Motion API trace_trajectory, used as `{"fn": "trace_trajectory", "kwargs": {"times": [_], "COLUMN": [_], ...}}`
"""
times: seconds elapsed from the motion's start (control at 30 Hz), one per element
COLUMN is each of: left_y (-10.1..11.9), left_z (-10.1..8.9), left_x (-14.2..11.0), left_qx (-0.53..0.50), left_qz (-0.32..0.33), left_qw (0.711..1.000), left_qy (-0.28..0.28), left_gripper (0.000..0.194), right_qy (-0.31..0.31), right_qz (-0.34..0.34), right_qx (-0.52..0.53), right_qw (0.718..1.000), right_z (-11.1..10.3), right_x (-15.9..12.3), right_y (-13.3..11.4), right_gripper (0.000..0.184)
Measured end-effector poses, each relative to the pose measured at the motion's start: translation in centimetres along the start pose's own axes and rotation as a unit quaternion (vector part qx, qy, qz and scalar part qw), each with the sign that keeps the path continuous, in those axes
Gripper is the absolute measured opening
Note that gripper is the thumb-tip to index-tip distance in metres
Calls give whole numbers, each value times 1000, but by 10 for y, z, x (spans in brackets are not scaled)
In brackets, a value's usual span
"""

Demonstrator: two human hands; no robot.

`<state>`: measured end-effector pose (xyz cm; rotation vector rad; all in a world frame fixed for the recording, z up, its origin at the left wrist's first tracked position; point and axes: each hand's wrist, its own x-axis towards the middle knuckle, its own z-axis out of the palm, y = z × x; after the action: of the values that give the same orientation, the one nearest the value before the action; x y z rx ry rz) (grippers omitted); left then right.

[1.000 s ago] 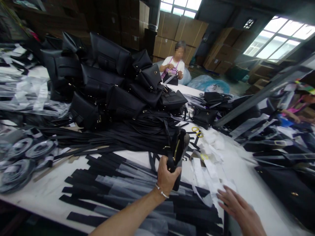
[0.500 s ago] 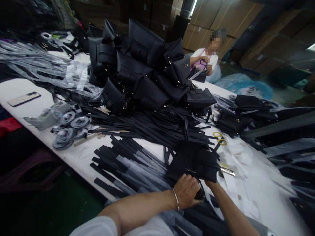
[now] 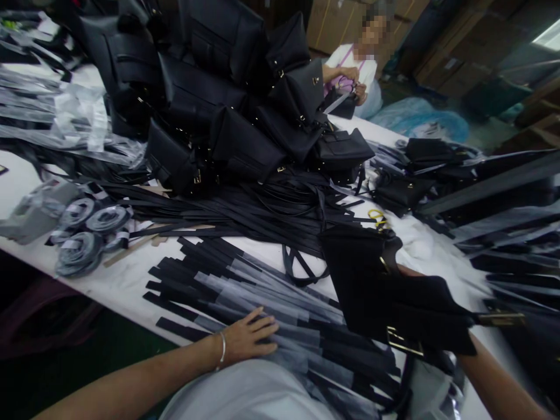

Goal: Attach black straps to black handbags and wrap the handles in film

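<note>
My left hand, with a bracelet at the wrist, has its fingers spread over a row of black and grey straps in plastic sleeves. A black handbag with a gold buckle hangs from my right arm's side, tilted above the table. My right hand is mostly hidden behind that bag, which it holds up; only a sliver of skin shows past its edge. Loose black straps lie in a heap beyond.
A large pile of black handbags fills the far side. Grey strap rolls sit on the white table at left. Yellow-handled scissors lie near white wrapping. Across the table, a person handles another bag.
My left hand has let go of the handbag and moved left onto the straps. With my right hand, the bag has come up and right. The view has shifted right and closer.
</note>
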<state>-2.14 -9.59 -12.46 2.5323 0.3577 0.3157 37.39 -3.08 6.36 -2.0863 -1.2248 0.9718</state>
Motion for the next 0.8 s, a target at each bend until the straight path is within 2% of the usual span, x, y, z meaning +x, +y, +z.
{"fn": "trace_trajectory", "kwargs": {"times": [0.07,0.13,0.23,0.3,0.37,0.43,0.53,0.6,0.7,0.8], "left_y": [-2,0,0,-4,-12,-25,-49,-68,-94,-115], "left_z": [17,34,52,56,51,40,17,2,-13,-21], "left_x": [-8,-4,10,20,33,49,82,106,141,168], "left_qx": [-1,-6,-13,-21,-40,-81,-171,-208,-198,-193], "left_qz": [6,2,-3,-11,-31,-53,-80,-97,-106,-96], "left_qw": [1000,1000,1000,1000,998,995,982,973,972,970], "left_qy": [-2,5,11,-6,-20,-13,12,34,67,107], "left_gripper": [49,49,53,65,82,89,80,74,66,66], "right_qy": [-31,-20,1,-2,-14,-17,-14,-37,-80,-133], "right_qz": [-5,4,35,49,51,49,41,35,5,-56], "right_qx": [36,37,-33,-75,-90,-95,-119,-128,-148,-210], "right_qw": [999,999,999,996,994,994,992,990,986,967], "right_z": [-5,-7,-7,-9,-13,-16,-19,-18,-16,-6], "right_x": [-9,-19,-33,-40,-46,-53,-66,-74,-88,-100], "right_y": [3,13,35,50,59,60,49,36,10,-15], "right_gripper": [35,40,36,34,35,36,34,32,31,31]}}
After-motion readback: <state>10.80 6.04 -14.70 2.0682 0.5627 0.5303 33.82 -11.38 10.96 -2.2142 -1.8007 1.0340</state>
